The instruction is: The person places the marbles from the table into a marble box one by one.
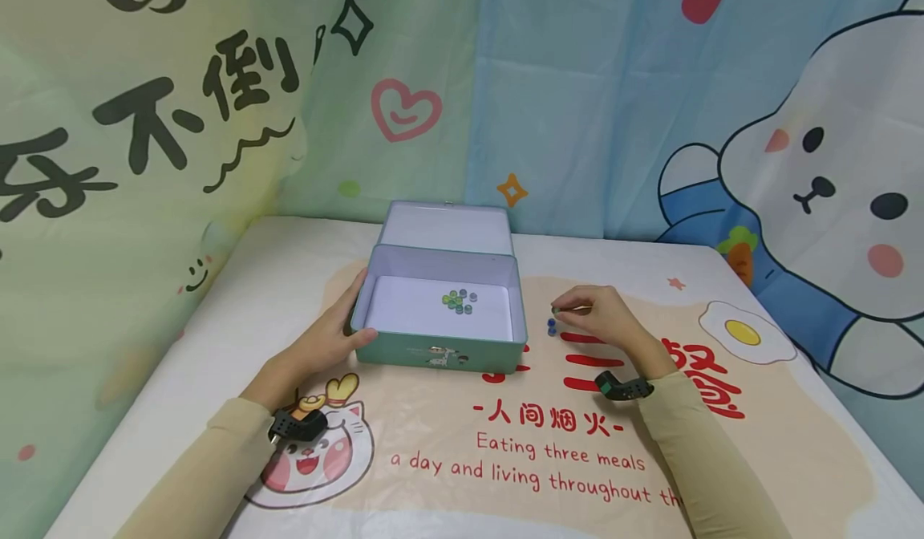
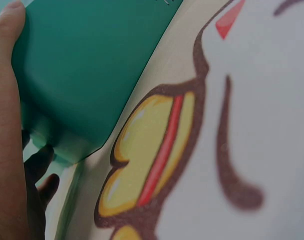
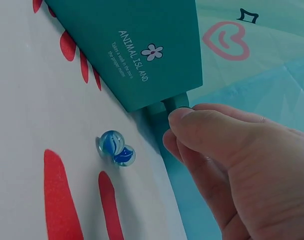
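An open green tin box (image 1: 397, 350) with a pale lining stands on the table, its hinged lid (image 1: 447, 226) tipped back. Several green and bluish glass marbles (image 1: 458, 303) lie together on its floor. My left hand (image 1: 341, 318) grips the box's left front corner, the thumb on the front wall and the other fingers along the side. To the right of the box, my right hand (image 1: 595, 311) pinches a small marble between thumb and fingertips, which mostly hide it. Just below those fingertips, two clear marbles with blue swirls (image 3: 112, 144) sit side by side on the cloth.
A printed tablecloth (image 1: 433, 507) with red lettering covers the table. Behind it hangs a patterned curtain (image 1: 563, 122), close past the raised lid. Both wrists wear black straps (image 1: 624, 387).
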The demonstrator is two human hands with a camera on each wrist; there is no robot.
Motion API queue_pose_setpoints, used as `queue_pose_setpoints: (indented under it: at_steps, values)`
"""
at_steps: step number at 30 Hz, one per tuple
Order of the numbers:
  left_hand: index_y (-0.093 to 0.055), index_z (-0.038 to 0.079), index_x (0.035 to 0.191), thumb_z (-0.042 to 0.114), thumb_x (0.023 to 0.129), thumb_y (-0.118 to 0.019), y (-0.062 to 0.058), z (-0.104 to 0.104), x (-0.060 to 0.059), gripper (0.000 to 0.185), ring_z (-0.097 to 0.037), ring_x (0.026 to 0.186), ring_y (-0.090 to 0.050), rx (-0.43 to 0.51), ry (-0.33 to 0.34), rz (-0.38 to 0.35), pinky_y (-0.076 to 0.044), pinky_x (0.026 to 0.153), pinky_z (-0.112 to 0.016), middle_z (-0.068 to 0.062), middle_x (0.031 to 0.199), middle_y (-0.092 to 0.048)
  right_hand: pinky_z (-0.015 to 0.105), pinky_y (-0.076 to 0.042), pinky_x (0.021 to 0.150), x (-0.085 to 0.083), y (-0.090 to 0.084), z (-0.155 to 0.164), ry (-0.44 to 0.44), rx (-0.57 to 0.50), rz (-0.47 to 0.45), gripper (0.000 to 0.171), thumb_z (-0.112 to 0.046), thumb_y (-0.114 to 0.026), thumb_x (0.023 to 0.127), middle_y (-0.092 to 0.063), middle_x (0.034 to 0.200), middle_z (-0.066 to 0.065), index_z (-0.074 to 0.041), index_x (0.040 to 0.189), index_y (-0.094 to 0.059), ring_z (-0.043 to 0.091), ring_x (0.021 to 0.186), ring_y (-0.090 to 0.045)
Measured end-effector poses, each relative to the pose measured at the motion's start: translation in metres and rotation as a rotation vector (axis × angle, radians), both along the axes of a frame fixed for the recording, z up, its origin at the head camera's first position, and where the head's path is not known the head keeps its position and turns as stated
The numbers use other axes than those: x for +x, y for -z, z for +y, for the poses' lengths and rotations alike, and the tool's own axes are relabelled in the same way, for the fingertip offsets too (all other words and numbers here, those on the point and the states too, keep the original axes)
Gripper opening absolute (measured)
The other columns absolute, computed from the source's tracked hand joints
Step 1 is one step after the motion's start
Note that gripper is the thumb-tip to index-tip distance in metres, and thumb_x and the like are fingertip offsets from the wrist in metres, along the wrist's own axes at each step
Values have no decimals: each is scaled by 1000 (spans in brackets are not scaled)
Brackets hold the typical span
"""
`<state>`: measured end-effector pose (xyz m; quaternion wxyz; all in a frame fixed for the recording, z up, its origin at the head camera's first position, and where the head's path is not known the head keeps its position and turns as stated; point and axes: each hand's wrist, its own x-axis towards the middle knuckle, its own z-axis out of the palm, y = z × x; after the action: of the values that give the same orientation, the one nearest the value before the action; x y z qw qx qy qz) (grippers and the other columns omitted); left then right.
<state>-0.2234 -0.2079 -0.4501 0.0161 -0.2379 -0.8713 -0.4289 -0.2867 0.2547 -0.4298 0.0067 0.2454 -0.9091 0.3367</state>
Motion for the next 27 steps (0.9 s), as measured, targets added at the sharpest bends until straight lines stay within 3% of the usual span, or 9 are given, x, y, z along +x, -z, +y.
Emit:
queue_pose_setpoints:
  at_steps: [20,27]
  values:
    - [9,40,150,53,87,-59,1,2,1,94,-32,147,-8,4,-19,-19,-17,114,-58,-1,162,2,28,-55,81,7,-15,-9,-16,-53,22,18,-13,-74,82,-71,99,-1,-14,101,-73,12,91,-67]
    - [8,35,152,52,88,-59,0,1,2,94,-35,147,-9,11,-2,0,-17,112,-61,-5,162,1,25,-55,79,8,-19,-16,-56,-111,59,19,-12,-74,82,-72,98,3,-8,101,-73,8,88,-67]
